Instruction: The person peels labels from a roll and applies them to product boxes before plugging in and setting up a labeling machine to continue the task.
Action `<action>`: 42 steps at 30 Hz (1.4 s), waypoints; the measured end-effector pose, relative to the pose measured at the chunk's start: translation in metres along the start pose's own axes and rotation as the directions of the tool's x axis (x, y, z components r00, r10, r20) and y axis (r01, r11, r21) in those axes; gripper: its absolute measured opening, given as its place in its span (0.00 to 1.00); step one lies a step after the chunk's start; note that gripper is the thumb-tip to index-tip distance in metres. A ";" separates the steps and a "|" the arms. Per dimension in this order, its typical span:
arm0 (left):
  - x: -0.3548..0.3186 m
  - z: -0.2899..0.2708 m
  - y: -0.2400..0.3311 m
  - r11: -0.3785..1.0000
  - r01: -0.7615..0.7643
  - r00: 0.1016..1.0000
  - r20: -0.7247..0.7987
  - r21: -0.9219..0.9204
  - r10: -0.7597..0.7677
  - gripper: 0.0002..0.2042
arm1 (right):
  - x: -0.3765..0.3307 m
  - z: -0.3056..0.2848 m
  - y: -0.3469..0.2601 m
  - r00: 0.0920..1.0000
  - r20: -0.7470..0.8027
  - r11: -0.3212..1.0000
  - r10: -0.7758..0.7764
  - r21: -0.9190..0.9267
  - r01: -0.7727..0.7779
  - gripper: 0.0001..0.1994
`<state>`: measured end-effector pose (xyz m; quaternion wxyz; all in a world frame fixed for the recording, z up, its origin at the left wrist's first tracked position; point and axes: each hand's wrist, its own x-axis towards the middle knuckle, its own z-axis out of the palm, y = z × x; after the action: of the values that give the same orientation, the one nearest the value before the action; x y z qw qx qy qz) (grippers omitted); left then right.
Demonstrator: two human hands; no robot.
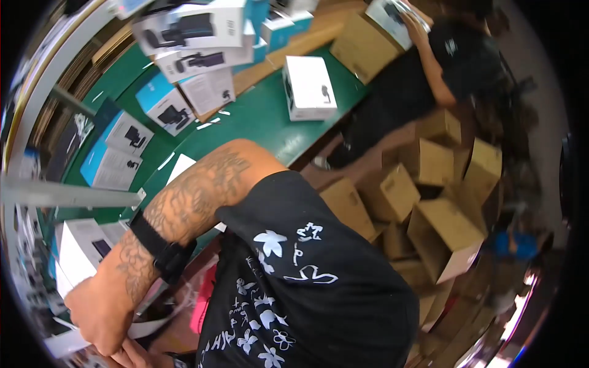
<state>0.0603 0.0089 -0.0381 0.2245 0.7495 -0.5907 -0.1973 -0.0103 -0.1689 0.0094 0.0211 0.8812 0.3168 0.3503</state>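
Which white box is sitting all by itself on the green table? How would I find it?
Start at the long green table that runs across the top. Near its right edge, in front of the brown cardboard box, sits a white box with a small dark picture on its top. Unlike the stacked blue-and-white boxes further left, it lies alone on bare green.

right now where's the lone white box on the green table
In the head view, the white box lies upper centre on the green table, apart from the box stacks to its left, near a co-worker's brown carton.
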 end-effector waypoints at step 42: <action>0.012 0.042 0.066 0.902 -0.074 0.836 -0.520 -0.424 -0.176 0.12 | -0.039 -0.009 0.032 0.978 -0.154 0.847 -0.141 0.492 0.200 0.15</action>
<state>-0.0135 -0.0206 -0.0349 0.5368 0.7222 -0.4231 -0.1058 -0.0201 -0.2184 0.0013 -0.1970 0.8032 0.4750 0.3006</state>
